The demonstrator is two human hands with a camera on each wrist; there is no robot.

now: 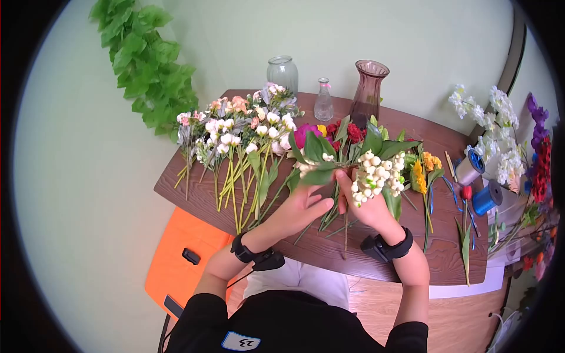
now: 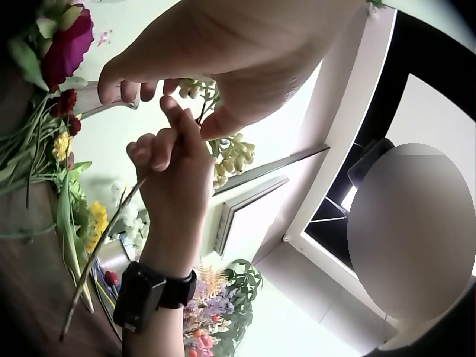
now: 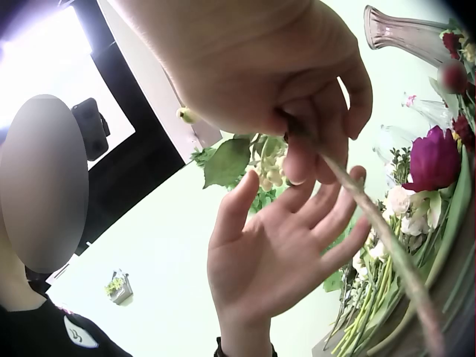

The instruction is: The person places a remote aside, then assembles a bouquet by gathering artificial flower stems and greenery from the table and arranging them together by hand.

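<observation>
My right hand (image 1: 369,210) grips the stem of a leafy spray with white berries (image 1: 375,174). Its brown stem (image 3: 387,242) runs down past the curled fingers in the right wrist view, towards the table. Close beside the leaves, my left hand (image 1: 297,212) has its fingers loosely extended. In the right wrist view the left hand (image 3: 279,245) shows its palm, thumb apart from the fingers, nothing gripped. White berries (image 2: 234,156) and part of the spray show behind both hands in the left wrist view.
White and pink flowers (image 1: 235,126) lie on the dark table (image 1: 194,188) at left. A glass jar (image 1: 282,73), a small bottle (image 1: 323,106) and a purple vase (image 1: 368,88) stand behind. Ribbon spools (image 1: 487,198) and a red tulip (image 1: 466,193) are at right.
</observation>
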